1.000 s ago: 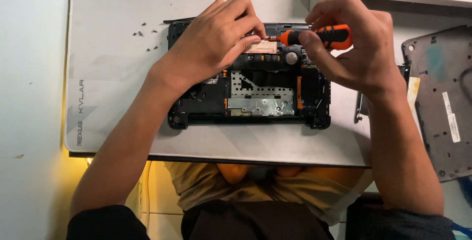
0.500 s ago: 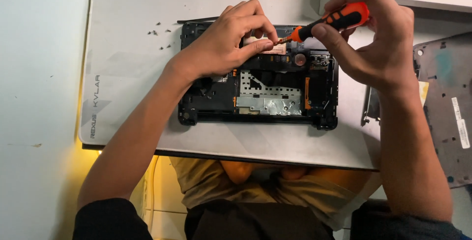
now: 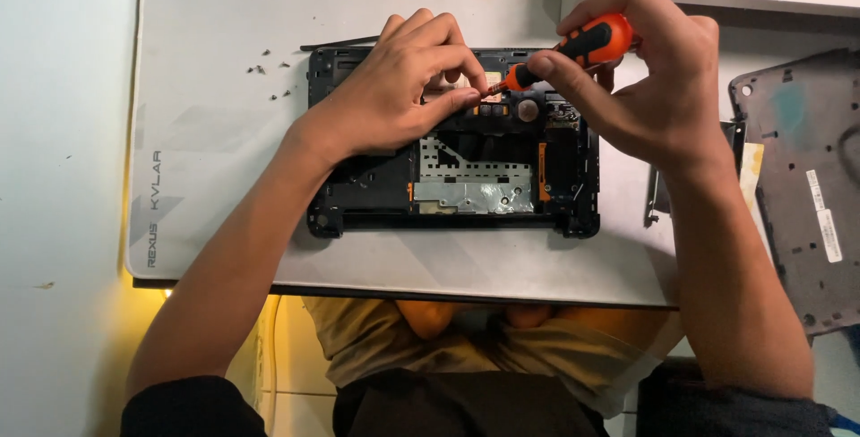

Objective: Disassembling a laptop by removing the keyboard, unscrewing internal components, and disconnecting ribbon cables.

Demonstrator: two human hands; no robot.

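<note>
Pale surface [image 3: 54, 132] under a grey mat [image 3: 215, 132]; on the mat, opened laptop base [image 3: 466, 177], loose screws [image 3: 269, 68]; beside, grey cover [image 3: 806, 177].

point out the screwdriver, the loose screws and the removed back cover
screwdriver [image 3: 587, 43], head view, on its orange and black handle
loose screws [image 3: 269, 70], head view, amid the cluster on the mat
removed back cover [image 3: 802, 177], head view, on its grey inner face

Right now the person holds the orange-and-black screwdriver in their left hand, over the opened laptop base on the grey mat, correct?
Not quite. The head view shows the orange-and-black screwdriver in the right hand; the left hand only pinches at its tip. The rest holds: both hands are over the opened laptop base, which lies on the grey mat.
</note>
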